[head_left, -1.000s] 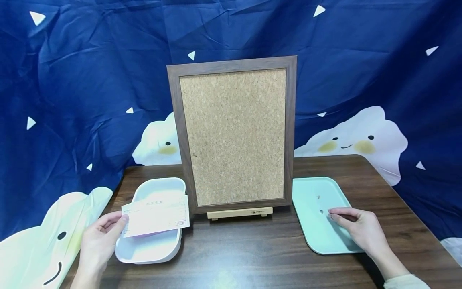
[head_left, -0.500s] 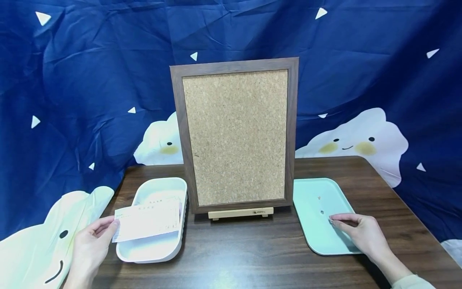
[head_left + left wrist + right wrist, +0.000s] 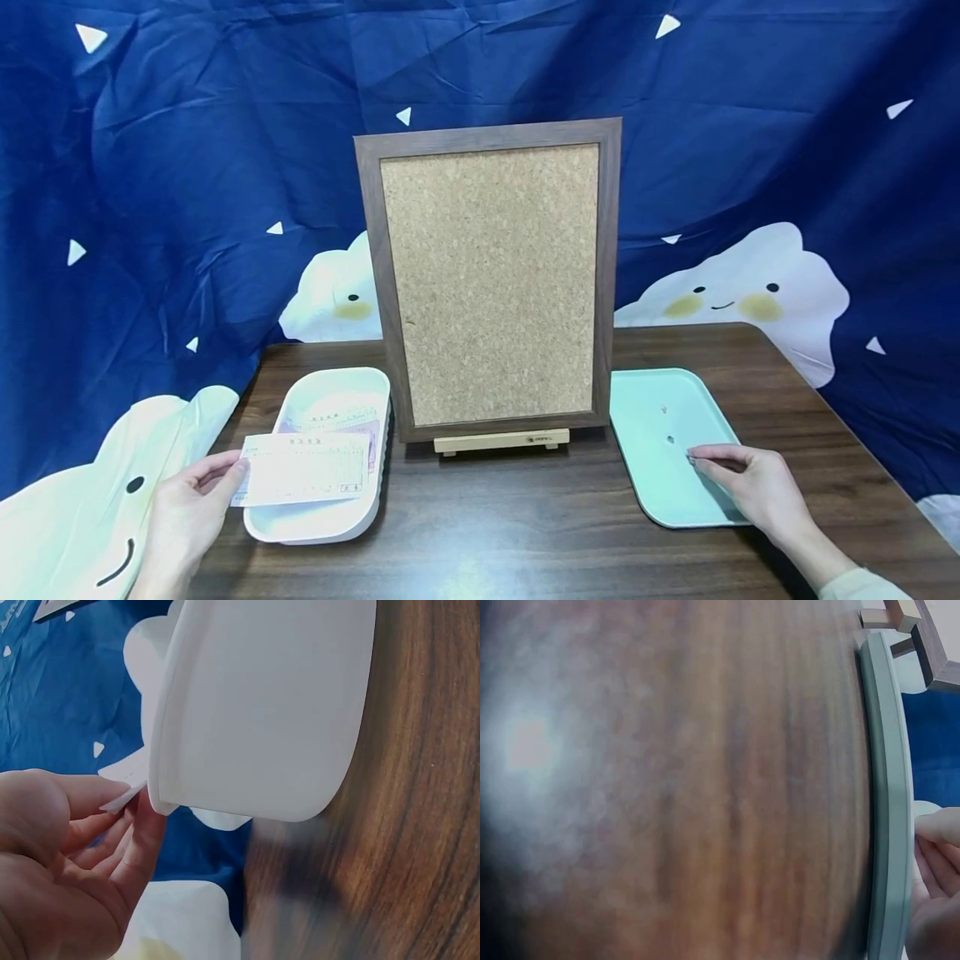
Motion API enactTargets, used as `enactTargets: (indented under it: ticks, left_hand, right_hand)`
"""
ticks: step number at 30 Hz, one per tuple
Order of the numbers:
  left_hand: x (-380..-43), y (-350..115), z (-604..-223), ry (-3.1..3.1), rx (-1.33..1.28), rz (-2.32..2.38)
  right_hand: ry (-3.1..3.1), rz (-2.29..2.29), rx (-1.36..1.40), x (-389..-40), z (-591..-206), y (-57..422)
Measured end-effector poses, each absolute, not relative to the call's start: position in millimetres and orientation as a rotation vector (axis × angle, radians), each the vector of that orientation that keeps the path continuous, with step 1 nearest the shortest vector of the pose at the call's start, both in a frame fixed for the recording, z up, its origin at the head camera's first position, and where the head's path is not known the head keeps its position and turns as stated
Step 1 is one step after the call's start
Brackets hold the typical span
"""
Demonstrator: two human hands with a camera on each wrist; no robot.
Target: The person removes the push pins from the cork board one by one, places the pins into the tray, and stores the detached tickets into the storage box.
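My left hand (image 3: 187, 500) pinches the left end of a white printed paper slip (image 3: 307, 471), held over a white plastic basin (image 3: 288, 529). Purple and white slips (image 3: 360, 425) lie in the basin, partly covered by the held one. In the left wrist view, my thumb and fingers grip the slip's edge (image 3: 124, 796) right at the basin's rim. Over the mint-green tray (image 3: 660, 500), my right hand (image 3: 750, 483) has thumb and forefinger together on a tiny shiny pin-like thing (image 3: 691, 457). Two similar small bits (image 3: 670, 439) lie on the tray nearby.
A framed cork board (image 3: 495, 292) leans upright on a light wooden stand (image 3: 502, 442), between basin and tray. All stand on a dark wooden table (image 3: 510, 517). Behind hangs a blue cloth (image 3: 487, 67) with cloud prints.
My left hand has moved left and slightly down with the slip, showing more of the slips in the basin. My right hand stays nearly still over the tray.
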State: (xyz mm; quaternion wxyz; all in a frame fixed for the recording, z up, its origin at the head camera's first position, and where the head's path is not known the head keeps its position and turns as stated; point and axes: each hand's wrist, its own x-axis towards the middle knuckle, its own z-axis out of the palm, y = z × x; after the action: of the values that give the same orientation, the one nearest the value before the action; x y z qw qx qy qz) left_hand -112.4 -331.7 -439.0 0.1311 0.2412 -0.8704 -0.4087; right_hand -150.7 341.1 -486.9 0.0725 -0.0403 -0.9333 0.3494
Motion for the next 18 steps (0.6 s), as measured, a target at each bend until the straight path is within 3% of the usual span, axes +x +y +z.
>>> enactTargets:
  ticks: [18]
  left_hand:
    - [-111.8, -338.5, -440.0, -2.561, 0.461, -1.310]
  right_hand:
    - [-2.843, 0.993, -0.098, -158.7, -484.3, 336.8]
